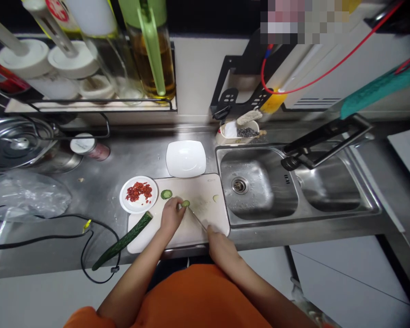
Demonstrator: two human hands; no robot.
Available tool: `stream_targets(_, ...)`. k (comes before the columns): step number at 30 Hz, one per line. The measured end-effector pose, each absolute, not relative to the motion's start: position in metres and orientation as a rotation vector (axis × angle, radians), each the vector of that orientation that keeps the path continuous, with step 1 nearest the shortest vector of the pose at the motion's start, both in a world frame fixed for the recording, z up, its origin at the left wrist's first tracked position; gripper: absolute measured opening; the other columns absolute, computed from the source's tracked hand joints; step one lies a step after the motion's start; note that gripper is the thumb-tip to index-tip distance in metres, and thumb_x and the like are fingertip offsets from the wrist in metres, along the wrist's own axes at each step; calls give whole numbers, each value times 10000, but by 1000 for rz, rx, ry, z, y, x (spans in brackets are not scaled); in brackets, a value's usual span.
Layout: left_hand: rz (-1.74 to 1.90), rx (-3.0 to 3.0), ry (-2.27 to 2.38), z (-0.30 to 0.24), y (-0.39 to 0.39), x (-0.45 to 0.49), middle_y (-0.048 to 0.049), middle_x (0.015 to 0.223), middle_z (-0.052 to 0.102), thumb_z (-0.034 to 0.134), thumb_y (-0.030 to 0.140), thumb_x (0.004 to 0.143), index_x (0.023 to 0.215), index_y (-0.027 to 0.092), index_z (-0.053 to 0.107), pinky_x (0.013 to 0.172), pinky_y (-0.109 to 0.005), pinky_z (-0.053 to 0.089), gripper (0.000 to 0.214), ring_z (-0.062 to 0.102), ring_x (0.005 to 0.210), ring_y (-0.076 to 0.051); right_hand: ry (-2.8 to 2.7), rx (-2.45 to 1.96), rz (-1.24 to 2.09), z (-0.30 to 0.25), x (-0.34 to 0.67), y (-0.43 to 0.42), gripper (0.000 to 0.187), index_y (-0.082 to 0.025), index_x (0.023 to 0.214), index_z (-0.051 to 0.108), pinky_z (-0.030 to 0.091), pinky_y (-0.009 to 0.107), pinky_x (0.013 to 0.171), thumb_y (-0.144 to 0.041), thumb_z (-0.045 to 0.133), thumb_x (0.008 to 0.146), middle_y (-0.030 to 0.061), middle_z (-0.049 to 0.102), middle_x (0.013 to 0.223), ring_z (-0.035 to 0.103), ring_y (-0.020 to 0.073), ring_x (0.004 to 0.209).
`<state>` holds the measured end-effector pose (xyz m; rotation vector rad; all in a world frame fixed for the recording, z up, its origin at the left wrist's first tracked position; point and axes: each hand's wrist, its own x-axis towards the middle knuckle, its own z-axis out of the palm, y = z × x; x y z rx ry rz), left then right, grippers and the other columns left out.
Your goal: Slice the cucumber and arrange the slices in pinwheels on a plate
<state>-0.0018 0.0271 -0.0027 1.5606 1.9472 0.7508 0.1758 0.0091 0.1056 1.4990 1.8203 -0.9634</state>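
Observation:
My right hand (220,243) is closed round the handle of a knife (198,218), whose blade points up and left over the white cutting board (218,223). At the blade's tip, the fingers of my left hand (172,214) pinch a small green cucumber piece (186,203). Several cucumber slices (166,194) lie together just left of that hand. A pale end piece (215,198) rests near the board's right side. The long cut cucumber (123,241) lies across the board's left edge, reaching onto the counter.
A white plate (122,200) with chopped red pieces overlaps the board's upper left corner. Behind the board stands a white square dish (186,157). To the right is a steel double sink (259,218). A black cable (85,246) and a plastic bag (27,196) lie left.

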Motion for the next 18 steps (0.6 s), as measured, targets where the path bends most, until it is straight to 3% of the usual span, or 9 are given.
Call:
stream_targets(5,738,1395,1930,11,28,-14,44,586,576,559,352,798,740,211,587,550,-208,401,155,516,521,-101,1804,1520,-968,106,179,8,516,-116,1295,432,478,323,758,6,303,811,166,668,994,624,265,987)
stream_targets(11,736,1339,2113,24,42,-59,3,727,681,539,299,785,882,216,649,607,-243,447,168,606,636,-146,1815,1524,-958,101,180,6,540,-118,1322,418,475,299,752,11,294,812,165,666,1001,624,252,988)
stream_targets(18,610,1699,2134,15,54,-71,-83,918,696,483,211,798,965,190,676,791,-339,476,255,623,864,-227,1857,1535,-931,98,181,3,568,-132,1341,410,475,310,734,12,276,808,154,666,976,629,259,950)
